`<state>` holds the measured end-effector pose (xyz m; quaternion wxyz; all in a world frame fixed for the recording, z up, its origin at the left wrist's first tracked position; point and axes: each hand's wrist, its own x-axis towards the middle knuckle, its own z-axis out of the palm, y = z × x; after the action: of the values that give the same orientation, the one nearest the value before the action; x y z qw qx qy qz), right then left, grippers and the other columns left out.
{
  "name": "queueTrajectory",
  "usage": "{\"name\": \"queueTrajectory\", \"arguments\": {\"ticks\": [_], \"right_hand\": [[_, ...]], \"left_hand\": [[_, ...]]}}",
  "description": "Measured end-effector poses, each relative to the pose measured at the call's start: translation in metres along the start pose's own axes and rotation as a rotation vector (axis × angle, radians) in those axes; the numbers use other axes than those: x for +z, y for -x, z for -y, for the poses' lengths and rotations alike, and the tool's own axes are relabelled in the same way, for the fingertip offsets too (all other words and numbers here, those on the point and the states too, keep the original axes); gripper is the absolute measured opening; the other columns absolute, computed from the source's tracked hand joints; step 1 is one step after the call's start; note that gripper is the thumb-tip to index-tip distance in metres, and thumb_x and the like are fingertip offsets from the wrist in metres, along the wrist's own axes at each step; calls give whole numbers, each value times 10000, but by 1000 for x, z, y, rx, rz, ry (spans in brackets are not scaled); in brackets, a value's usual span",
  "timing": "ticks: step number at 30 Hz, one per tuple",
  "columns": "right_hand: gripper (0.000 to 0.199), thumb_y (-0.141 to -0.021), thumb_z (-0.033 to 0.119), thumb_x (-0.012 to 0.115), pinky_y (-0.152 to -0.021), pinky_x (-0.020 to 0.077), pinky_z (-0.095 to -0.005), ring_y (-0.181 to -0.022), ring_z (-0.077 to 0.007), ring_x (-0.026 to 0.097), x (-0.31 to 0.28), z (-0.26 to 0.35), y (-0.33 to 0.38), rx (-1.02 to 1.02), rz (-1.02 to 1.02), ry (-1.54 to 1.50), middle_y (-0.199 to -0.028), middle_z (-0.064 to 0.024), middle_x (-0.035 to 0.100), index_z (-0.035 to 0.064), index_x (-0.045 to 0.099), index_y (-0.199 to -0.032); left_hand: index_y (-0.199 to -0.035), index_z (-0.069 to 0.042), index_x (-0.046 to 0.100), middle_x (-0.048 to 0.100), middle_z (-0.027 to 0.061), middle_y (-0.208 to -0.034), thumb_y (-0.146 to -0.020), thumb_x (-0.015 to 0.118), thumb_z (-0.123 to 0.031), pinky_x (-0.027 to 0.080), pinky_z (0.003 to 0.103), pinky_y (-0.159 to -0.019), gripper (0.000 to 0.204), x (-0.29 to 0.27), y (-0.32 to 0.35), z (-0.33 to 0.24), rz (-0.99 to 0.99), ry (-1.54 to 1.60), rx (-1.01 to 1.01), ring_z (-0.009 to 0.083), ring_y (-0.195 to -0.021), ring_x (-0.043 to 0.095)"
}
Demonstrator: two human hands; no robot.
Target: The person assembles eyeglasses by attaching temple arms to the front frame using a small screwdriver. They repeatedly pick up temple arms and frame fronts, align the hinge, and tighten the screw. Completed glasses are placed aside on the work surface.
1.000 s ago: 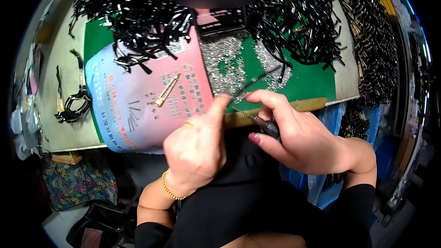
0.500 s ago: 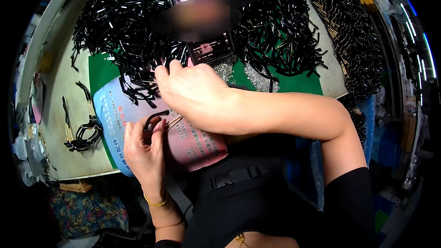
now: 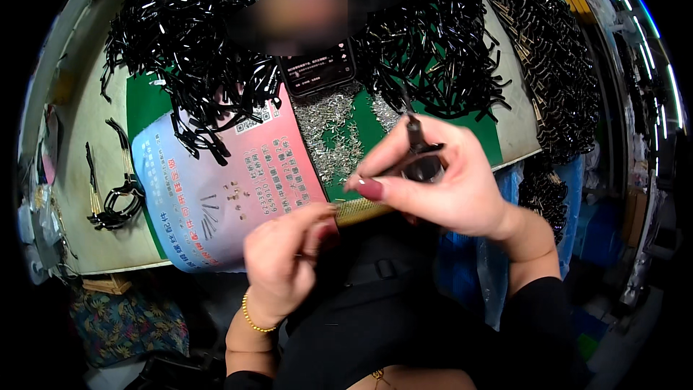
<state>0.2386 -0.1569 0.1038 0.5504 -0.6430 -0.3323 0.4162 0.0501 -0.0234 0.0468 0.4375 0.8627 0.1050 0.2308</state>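
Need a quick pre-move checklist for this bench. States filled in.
1. Right hand has the dark tool: ok, held within its curled fingers.
2. Small part at right thumb and fingertip: cannot tell, too small.
3. Left hand holding a part: cannot tell, fingers hide it.
4. Silver pieces in one pile: not ok, two patches on the green mat.
5. Phone clear of both hands: ok, beyond them.

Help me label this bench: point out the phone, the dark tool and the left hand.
Phone [image 3: 320, 70], head view: lower part of its screen.
Dark tool [image 3: 423, 167], head view: its wide, rounded part.
Left hand [image 3: 277, 256], head view: back of the hand.
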Motion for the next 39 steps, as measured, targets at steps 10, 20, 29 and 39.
{"name": "queueTrajectory", "arguments": {"ticks": [10,20,29,39], "right_hand": [[139,-918,93,759,-492,411,-181,-557,-28,556,-13,-22,43,219,-122,-264,-736,-1,651,13,663,-979],[333,-951,193,647,-669,527,-427,-772,-324,658,-43,-38,59,132,72,789,-1050,-163,537,71,504,-1227],[439,-931,131,646,-554,520,-382,-638,-249,608,-50,-37,58,9,117,1150,-922,-78,522,281,601,-1340],[437,-883,72,640,-459,477,-352,-572,-259,627,-53,-44,51,-114,141,1173,-855,-140,516,167,597,-1308]], "left_hand": [[-1039,-41,702,696,75,-783,-833,738,-4,460,331,-541,213,44,-8,-12,66,111,73,234,-586,625],[-1059,-42,662,698,99,-787,-936,638,-2,519,350,-603,132,45,5,-13,120,43,-191,258,-652,674],[-1106,31,515,730,226,-1114,-1063,493,-61,536,286,-782,104,56,-11,-11,86,280,-244,188,-902,718],[-1120,60,536,708,167,-1040,-1073,471,-60,536,279,-867,144,51,-14,-21,166,473,-454,203,-945,715]]}}
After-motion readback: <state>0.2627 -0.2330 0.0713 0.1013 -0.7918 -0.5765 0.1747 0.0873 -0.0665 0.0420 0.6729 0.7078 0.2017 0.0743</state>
